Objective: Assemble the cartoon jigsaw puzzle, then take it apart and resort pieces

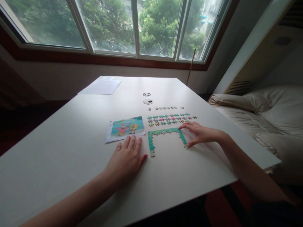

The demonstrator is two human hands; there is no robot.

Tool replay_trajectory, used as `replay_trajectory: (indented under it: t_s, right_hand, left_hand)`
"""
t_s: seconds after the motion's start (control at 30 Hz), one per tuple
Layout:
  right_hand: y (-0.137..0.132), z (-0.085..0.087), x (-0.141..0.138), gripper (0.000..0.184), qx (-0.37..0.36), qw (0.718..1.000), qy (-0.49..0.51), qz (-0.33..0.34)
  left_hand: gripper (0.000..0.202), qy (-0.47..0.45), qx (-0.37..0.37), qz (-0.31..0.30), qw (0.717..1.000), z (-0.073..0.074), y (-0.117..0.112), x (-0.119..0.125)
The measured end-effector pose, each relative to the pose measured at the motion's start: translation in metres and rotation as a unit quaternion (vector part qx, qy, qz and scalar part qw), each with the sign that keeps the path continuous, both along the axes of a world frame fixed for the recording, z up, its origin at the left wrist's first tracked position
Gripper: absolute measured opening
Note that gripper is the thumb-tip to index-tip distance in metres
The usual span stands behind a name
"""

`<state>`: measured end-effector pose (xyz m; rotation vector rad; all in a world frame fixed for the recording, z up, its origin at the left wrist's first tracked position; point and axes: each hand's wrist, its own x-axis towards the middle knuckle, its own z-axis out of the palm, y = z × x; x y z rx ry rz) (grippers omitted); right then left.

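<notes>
Working at white table (pixel 71 164), head view. Resting left hand (pixel 126 157) flat and palm down, fingers straight and close together, holding nothing, just left of partial puzzle border (pixel 163 131); not resolving whether the thumb tip is touching the border's left leg. Noting the border as a teal inverted U in the middle of the table: top edge plus two short legs, open side facing the person. Spanning the right leg with right hand (pixel 201 134): fingertips pressing at the upper right corner, thumb pressing at the pale end piece (pixel 186 146) at the bottom, span fairly wide, nothing lifted clear of the surface. Judging the step as seating or squaring the right leg of the border, with interior not begun. Logging loose pieces (pixel 170 119) sorted in rows just beyond the border, a thinner row of pale pieces (pixel 167 108) behind them, and reference picture (pixel 125 127) beside the border's left, just ahead of the left hand. Also noting sheet of paper (pixel 100 86) at the far edge. Judging the next move as calling for a straight-edged piece matched against the picture and pressing down gently, bracing the joined run to avoid buckling it.
</notes>
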<state>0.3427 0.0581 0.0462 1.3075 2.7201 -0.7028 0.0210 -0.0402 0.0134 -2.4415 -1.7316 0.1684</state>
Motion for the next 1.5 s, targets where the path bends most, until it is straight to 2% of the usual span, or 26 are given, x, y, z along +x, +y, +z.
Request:
replay_trajectory:
  t_s: [0.37,0.8,0.93,1.1,1.3,1.5]
  right_hand:
    - [0.000,-0.001,0.000,0.083,-0.004,1.000,0.005,-0.002]
    - [0.001,-0.001,0.000,0.082,0.002,1.000,0.005,0.001]
    - [0.000,0.000,-0.001,0.083,-0.001,1.000,0.003,-0.001]
    - [-0.001,0.001,-0.001,0.082,-0.002,1.000,0.005,-0.002]
    - [0.001,-0.001,0.000,0.083,-0.004,1.000,0.010,0.001]
    - [0.001,0.000,0.001,0.082,-0.006,1.000,0.010,0.000]
  left_hand:
    - [0.060,0.012,-0.009,0.007,1.000,0.001,0.001,0.000]
    - [0.057,0.001,0.021,-0.003,1.000,0.001,-0.001,0.000]
    - [0.056,-0.008,0.056,-0.013,0.998,-0.002,-0.003,-0.001]
    - [0.044,-0.024,0.144,-0.080,0.986,0.001,-0.007,0.002]
    - [0.025,-0.112,0.174,-0.217,0.954,0.012,-0.011,0.008]
    - [0.024,-0.132,0.163,-0.236,0.949,0.013,-0.014,0.010]
